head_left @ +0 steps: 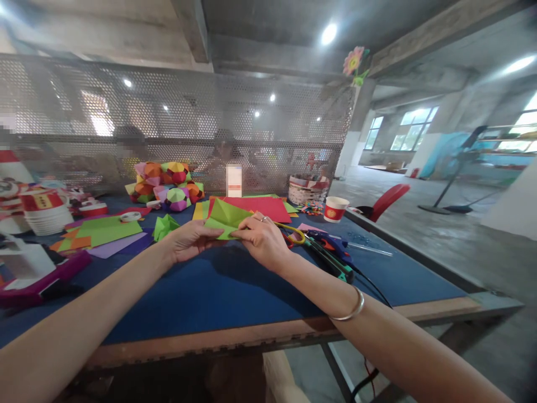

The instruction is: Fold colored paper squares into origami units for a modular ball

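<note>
A partly folded green paper (225, 219) lies on the blue table top (218, 291) in front of me. My left hand (189, 239) pinches its near left edge, fingers pressed together. My right hand (263, 240), with a ring on one finger and a silver bangle at the wrist, presses and pinches the paper's right corner. A small folded green piece (165, 225) sits just left of my left hand.
Red and yellow sheets (255, 207) lie behind the paper. Scissors (293, 234) and a glue gun (331, 249) lie right of my right hand. Colourful paper balls (168, 184), loose sheets (104, 230), a paper cup (335, 209), a basket (306, 189) and stacked cups (44, 210) stand around. A mesh screen runs behind.
</note>
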Demonstrator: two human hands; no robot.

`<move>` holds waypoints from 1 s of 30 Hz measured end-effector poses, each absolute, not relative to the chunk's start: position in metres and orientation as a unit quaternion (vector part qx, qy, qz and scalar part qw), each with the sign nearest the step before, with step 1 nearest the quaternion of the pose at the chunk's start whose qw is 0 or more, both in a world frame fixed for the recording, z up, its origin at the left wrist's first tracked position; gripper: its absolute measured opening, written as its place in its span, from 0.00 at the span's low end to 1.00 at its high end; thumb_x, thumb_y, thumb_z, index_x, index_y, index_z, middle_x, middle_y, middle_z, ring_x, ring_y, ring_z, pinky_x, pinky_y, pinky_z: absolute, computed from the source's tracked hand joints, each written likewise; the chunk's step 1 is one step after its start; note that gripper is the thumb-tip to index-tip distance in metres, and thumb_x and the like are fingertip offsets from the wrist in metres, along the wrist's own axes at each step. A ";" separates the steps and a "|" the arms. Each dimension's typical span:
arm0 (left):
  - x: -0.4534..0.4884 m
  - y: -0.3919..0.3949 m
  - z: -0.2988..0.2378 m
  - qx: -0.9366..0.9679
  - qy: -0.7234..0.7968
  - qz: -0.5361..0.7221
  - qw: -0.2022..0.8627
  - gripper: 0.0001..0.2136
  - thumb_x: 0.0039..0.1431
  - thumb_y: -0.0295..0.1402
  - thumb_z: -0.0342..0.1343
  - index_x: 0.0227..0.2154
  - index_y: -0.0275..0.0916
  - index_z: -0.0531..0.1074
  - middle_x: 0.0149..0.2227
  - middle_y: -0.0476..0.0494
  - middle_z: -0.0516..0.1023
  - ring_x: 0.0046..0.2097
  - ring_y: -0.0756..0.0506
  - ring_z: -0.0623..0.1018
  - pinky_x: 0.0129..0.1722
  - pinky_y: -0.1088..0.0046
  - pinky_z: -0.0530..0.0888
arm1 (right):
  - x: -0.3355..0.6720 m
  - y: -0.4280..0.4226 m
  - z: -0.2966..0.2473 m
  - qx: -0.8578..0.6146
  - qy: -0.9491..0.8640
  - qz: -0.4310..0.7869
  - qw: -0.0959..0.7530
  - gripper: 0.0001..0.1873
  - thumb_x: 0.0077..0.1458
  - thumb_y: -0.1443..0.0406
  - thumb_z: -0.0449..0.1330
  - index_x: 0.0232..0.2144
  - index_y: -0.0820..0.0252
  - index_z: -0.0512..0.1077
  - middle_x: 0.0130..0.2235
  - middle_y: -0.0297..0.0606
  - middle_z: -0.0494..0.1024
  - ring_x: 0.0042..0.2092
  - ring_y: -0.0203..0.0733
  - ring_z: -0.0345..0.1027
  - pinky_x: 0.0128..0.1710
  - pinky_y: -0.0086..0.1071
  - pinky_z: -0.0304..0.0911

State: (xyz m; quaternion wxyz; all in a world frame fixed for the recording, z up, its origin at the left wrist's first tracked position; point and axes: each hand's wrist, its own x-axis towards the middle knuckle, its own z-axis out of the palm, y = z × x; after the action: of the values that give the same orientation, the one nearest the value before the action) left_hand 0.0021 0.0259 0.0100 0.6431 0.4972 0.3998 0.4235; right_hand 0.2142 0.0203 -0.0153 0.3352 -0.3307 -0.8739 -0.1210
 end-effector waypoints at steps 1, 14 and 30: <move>0.002 0.027 0.009 0.489 0.412 0.430 0.638 0.09 0.46 0.21 0.70 0.33 0.33 0.83 0.36 0.40 0.86 0.37 0.46 0.83 0.40 0.73 0.80 | 0.214 0.021 -0.016 -0.323 -0.877 -0.117 0.336 0.12 0.64 0.68 0.62 0.40 0.49 0.85 0.40 0.39 0.81 0.43 0.44 0.67 0.45 0.38 0.62; -0.003 0.031 0.006 0.493 0.459 0.418 0.610 0.04 0.56 0.24 0.64 0.31 0.36 0.83 0.31 0.44 0.87 0.32 0.45 0.85 0.35 0.73 0.80 | 0.215 0.029 -0.022 -0.279 -0.881 -0.100 0.368 0.18 0.57 0.77 0.61 0.41 0.52 0.84 0.40 0.38 0.81 0.42 0.43 0.68 0.45 0.37 0.63; -0.002 0.031 0.006 0.478 0.458 0.441 0.606 0.05 0.60 0.27 0.62 0.30 0.35 0.82 0.26 0.41 0.84 0.29 0.44 0.83 0.34 0.72 0.79 | 0.217 0.029 -0.022 -0.287 -0.884 -0.095 0.357 0.14 0.57 0.74 0.64 0.39 0.52 0.84 0.39 0.37 0.82 0.42 0.42 0.69 0.45 0.37 0.63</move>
State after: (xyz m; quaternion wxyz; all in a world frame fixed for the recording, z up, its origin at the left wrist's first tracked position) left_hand -0.0021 0.0312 0.0064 0.6059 0.4777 0.4583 0.4412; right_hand 0.2175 0.0289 -0.0216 0.3573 -0.2872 -0.8836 -0.0952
